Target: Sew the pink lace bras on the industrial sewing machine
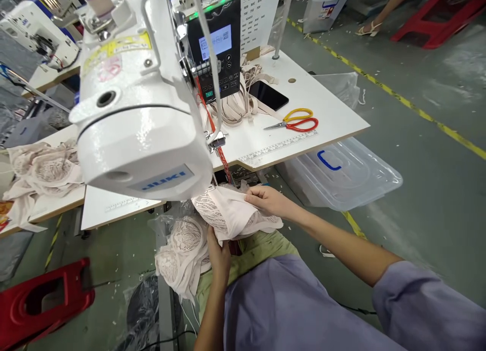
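Beige lace bra (228,212): below the head of the white sewing machine (142,143), near its needle area, directly in front of you.
Right hand (268,199): your thumb and fingers pinch the bra's right upper part.
Left hand (219,255): at the bra's lower edge; fingers partly covered, so you cannot tell whether they pinch.
Further bras (184,260): just beside your left hand.
Counter (334,118): carries scissors (285,122), black phone (269,95) and beige straps (232,113).
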The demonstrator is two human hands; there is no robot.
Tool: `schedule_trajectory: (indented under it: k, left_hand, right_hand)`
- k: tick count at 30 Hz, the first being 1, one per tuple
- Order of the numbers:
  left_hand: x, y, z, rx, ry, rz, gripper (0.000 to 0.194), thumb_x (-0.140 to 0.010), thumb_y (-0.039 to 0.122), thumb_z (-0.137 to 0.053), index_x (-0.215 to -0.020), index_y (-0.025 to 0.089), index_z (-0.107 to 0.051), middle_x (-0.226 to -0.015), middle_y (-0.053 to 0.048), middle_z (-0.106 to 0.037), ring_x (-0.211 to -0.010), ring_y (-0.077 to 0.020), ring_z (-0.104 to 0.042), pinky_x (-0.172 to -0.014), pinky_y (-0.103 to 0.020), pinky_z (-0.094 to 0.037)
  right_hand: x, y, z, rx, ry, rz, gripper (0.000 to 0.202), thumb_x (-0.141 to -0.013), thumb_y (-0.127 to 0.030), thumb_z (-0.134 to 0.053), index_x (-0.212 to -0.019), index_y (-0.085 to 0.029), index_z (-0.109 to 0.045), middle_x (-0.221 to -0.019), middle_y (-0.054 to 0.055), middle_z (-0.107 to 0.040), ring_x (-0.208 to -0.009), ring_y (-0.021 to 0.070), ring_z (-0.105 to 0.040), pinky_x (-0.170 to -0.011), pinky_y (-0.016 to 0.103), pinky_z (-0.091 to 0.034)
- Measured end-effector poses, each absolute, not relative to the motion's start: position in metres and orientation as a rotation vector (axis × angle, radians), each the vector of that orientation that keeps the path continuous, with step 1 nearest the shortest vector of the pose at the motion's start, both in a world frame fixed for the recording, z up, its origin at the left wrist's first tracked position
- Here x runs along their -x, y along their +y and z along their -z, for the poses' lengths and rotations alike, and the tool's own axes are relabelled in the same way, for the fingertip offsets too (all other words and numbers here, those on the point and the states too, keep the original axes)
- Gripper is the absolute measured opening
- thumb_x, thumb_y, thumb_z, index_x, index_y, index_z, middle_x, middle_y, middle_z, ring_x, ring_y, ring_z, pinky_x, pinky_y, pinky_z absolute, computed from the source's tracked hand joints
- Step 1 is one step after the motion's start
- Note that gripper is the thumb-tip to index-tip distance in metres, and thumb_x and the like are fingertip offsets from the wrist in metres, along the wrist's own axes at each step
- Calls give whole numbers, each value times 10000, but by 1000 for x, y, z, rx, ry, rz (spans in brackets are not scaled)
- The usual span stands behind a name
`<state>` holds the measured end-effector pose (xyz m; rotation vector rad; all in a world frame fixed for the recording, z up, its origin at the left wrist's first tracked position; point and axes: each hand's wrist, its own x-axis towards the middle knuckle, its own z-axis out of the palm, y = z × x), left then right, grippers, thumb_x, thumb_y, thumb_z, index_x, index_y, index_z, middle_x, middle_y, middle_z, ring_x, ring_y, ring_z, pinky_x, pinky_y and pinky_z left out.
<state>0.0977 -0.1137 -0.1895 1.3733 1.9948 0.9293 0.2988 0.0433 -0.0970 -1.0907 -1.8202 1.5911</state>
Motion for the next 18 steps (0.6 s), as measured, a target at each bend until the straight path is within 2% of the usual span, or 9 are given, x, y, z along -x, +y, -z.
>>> schedule_trajectory:
  k: [4,6,7,9,11,13,15,17,18]
  left_hand:
    - [-57,-122,177,-1413,2055,-852,491,-870,182,-492,-1354,153,-570,-1332,-159,-648,-1272,-310,-597,-1074,-478,-490]
    - [-35,-124,162,-1438,2065,-840,478,-862,165,-493,-1325,179,-610,-1333,-139,-655,-1293,-308,-583,-1088,-485,-478]
    - [-28,-123,155,-1456,2082,-846,505,-860,145,-476,-1346,193,-602,-1400,-132,-612,-1365,-305,-519,-1132,-497,-431]
    - [-23,-115,149,-1549,2151,-868,573,-854,109,-471,-1408,222,-563,-1561,-103,-453,-1519,-302,-281,-1229,-537,-253]
    - [-36,-102,155,-1801,2215,-799,572,-857,102,-501,-1409,229,-573,-1589,-110,-412,-1544,-319,-201,-1239,-576,-174]
    - [-60,-88,172,-1992,2142,-621,599,-872,70,-474,-1443,233,-543,-1585,-120,-417,-1542,-308,-213,-1242,-576,-156]
    - [-86,-79,192,-2062,2001,-419,665,-869,13,-403,-1502,207,-464,-1613,-139,-363,-1546,-295,-199,-1237,-569,-183]
    - [-105,-77,209,-2069,1901,-308,720,-839,-24,-375,-1539,146,-388,-1637,-183,-289,-1549,-303,-181,-1219,-554,-242]
    - [-111,-77,214,-2068,1880,-293,738,-823,-27,-384,-1547,119,-361,-1642,-206,-261,-1550,-312,-172,-1211,-548,-262]
  right_hand:
    - [-322,43,90,1110,-1962,-1540,520,-907,-639,-494,-660,-181,-496,-658,-16,-459,-612,124,-427,-588,261,-319]
    - [-349,45,88,1211,-1999,-1545,522,-892,-656,-508,-669,-184,-512,-639,-15,-465,-591,126,-420,-568,265,-309]
    - [-365,47,88,1298,-2006,-1520,516,-882,-663,-519,-690,-185,-539,-642,-8,-490,-588,132,-432,-562,269,-310]
    - [-401,52,93,1524,-2029,-1358,497,-878,-653,-525,-715,-186,-572,-668,13,-549,-602,150,-474,-569,281,-322]
    - [-434,57,105,1764,-2090,-1118,471,-906,-601,-498,-681,-190,-551,-677,30,-578,-617,164,-507,-585,291,-335]
    - [-455,59,121,1979,-2183,-930,429,-922,-515,-490,-650,-189,-550,-666,55,-597,-634,188,-545,-600,304,-360]
    - [-457,58,140,2100,-2261,-822,351,-906,-438,-527,-700,-172,-625,-725,106,-650,-706,239,-603,-644,333,-413]
    - [-440,53,158,2063,-2312,-774,300,-889,-403,-573,-909,-137,-710,-933,181,-703,-883,308,-645,-765,392,-472]
    - [-425,50,167,1993,-2332,-768,351,-893,-407,-586,-1066,-125,-704,-1088,208,-693,-1006,332,-637,-856,422,-479]
